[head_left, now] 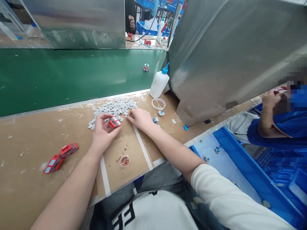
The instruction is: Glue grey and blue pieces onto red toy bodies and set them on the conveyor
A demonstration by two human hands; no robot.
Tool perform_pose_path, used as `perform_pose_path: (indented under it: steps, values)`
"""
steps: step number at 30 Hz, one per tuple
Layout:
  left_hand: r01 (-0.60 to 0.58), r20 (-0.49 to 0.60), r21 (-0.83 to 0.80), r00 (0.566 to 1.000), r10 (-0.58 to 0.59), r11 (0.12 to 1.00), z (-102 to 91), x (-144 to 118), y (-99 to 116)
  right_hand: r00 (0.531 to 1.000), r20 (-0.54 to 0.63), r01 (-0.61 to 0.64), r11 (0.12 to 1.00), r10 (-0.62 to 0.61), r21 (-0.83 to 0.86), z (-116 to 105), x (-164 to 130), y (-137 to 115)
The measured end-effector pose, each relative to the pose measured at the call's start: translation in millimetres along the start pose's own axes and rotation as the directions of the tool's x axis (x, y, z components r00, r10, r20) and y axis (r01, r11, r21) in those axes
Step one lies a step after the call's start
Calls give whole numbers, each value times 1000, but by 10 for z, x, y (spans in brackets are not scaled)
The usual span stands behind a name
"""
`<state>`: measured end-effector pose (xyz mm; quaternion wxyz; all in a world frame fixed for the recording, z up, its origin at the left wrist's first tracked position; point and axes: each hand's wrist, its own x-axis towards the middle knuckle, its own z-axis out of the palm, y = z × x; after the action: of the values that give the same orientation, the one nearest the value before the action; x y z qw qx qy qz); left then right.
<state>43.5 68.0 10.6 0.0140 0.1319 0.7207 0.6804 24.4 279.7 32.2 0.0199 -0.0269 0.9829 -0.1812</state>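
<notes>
Over the brown tabletop [79,131] | left hand [102,132]: thumb and fingers closed on one red plastic toy vehicle [114,122] beside one heap of small flat grey pieces [115,107], too many to count | right hand [140,118]: fingertips drawn together at heap's edge, cannot tell if holding | left: two red-and-grey toy vehicles [53,164]

A: Bright, even light washes the tabletop [28,137], and there's a pale sheen on the green belt [72,76] past its far edge!

B: Glare streaks the right-hand metal panel [227,57] too, with dark shadow tucked under it, at the right end of that far edge.

A: Sharpness? Tabletop's middle, fairly crisp; the blue crate [141,29] beyond the belt, soft.

B: And the wide lens stretches the view's borders, a pixelated block [294,89] sitting far right.
</notes>
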Motion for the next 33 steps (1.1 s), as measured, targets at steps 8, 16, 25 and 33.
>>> perform_pose_path:
  steps: [8,16,25,33]
  values:
    - [26,-12,61,1000,-25,998,-35,-23,-36,989,40,143,990,-143,-2,101,35,-70]
    - [-176,-158,287,961,228,941,-86,-48,9,949,-10,315,946,-315,70,267,13,47]
    - [-6,-215,272,974,67,962,-64,-102,142,922,-151,387,868,-357,312,337,6,81]
    - [-78,-127,185,987,103,980,-47,-46,-44,822,-470,537,715,-322,448,293,-165,52]
